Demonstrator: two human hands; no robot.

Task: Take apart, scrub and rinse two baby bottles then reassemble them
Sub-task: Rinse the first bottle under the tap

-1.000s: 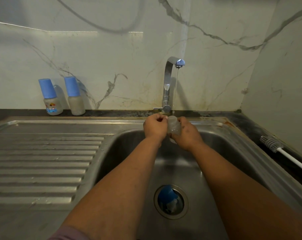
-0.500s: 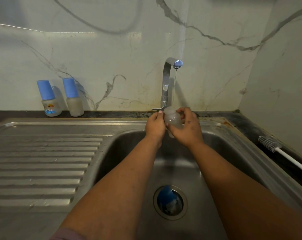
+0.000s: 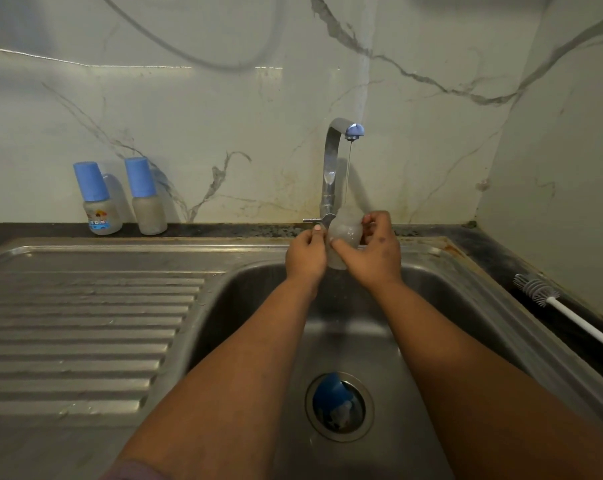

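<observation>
Both hands, L [image 3: 306,252] & R [image 3: 374,249], grip frosted bottle [image 3: 341,237] under tap [image 3: 331,168]; no legible label.

Both forearms are bare right down to the wrists. On the left hand [image 3: 305,256] one pale-painted fingernail shows. A scrap of mauve sleeve [image 3: 134,472] peeks in at the left elbow. The right hand [image 3: 374,252] wears nothing.

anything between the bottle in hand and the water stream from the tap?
Nothing visible. Both the left hand and right hand grip the frosted translucent bottle body directly below the blue-tipped chrome tap spout; the thin water stream drops straight to it unobstructed.
</observation>
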